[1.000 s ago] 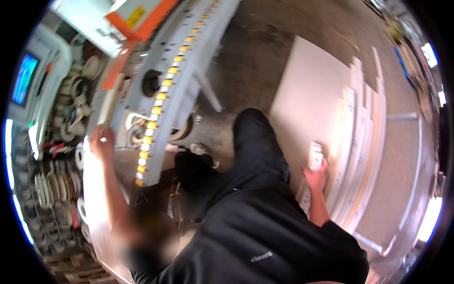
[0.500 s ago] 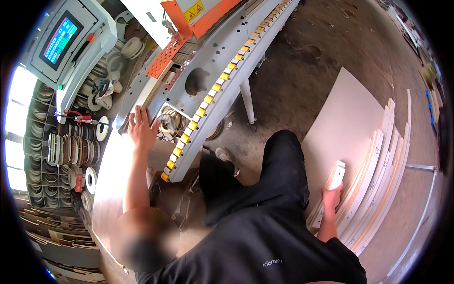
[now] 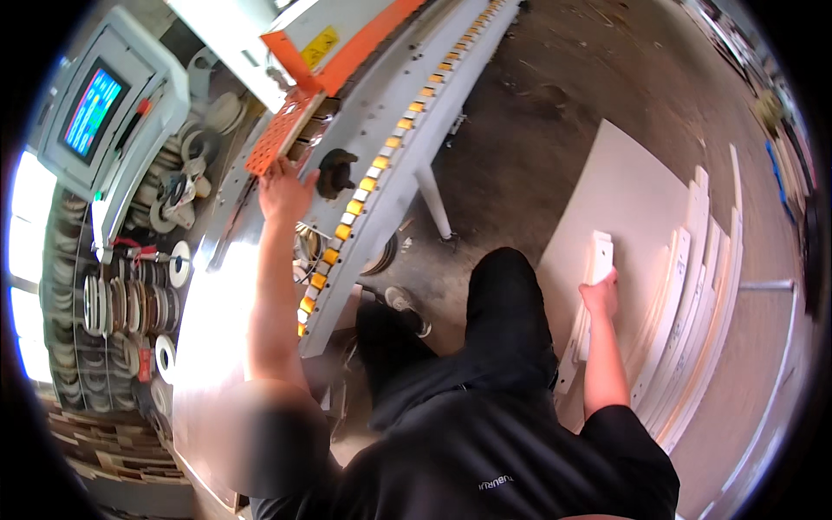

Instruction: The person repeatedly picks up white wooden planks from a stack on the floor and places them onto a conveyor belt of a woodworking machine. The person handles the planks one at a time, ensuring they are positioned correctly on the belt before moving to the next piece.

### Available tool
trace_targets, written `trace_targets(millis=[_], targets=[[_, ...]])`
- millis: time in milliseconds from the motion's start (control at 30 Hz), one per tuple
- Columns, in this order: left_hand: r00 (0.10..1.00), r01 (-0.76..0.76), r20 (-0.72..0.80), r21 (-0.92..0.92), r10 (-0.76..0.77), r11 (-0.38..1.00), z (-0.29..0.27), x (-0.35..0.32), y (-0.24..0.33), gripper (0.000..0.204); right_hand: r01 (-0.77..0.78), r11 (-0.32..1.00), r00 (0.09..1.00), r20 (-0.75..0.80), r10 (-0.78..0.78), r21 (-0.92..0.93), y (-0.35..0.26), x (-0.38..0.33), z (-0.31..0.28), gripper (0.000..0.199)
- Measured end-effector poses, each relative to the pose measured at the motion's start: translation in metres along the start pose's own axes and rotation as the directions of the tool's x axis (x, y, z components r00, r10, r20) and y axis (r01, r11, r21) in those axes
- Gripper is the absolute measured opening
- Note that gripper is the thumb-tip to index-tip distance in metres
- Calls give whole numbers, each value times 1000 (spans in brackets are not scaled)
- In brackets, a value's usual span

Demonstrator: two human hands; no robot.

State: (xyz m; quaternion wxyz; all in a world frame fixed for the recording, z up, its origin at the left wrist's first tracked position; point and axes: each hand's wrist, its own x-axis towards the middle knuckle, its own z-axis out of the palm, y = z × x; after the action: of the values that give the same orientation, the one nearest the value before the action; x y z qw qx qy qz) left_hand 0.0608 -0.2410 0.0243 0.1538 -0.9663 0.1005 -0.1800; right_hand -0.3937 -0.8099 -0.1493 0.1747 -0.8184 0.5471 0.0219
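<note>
My left hand (image 3: 286, 195) reaches up to the edge-banding machine, fingers stretched against the near end of its orange perforated guard (image 3: 282, 130), thumb spread apart. What lies beneath those fingertips is mostly hidden. On the right, my right hand (image 3: 601, 295) is closed around a narrow white board (image 3: 601, 251) with a small hole near its upper end. More narrow board edges show below that hand. Behind it leans a large pale panel (image 3: 620, 191), and several upright white boards (image 3: 667, 303) stand close by on its right.
A roller rail (image 3: 368, 184) with yellow rollers runs diagonally along the machine bed, above a white leg (image 3: 435, 204). At left are a control panel (image 3: 94, 108) with a lit screen and a rack of edge-band rolls (image 3: 130, 303). A shiny worktable (image 3: 208, 373) lies under my left arm.
My left hand has slid forward along the machine to the orange guard. My right hand has moved forward with the narrow board, which now sits higher against the large panel.
</note>
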Motion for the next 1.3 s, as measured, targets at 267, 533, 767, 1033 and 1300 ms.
trace_targets(millis=[267, 533, 767, 1033, 1300], targets=[[992, -125, -13, -119, 125, 985, 34, 14, -10, 88, 10, 968, 999, 46, -22, 253, 25, -10, -9, 122], [980, -178, 41, -259, 195, 949, 14, -35, -38, 80, -55, 989, 992, 121, 38, 138, 75, -126, 5, 123], [976, -207, -22, -372, 215, 905, 1, -76, -57, 77, -50, 997, 997, 58, 47, 61, 74, -112, 17, 115], [966, -253, -202, -602, 162, 757, -22, -140, -71, 72, 87, 992, 962, -250, -109, -96, 71, -74, 3, 96], [961, -275, -264, -874, 85, 400, -144, -272, 27, 41, -193, 324, 927, 280, -248, 926, 50, -86, -37, 53]])
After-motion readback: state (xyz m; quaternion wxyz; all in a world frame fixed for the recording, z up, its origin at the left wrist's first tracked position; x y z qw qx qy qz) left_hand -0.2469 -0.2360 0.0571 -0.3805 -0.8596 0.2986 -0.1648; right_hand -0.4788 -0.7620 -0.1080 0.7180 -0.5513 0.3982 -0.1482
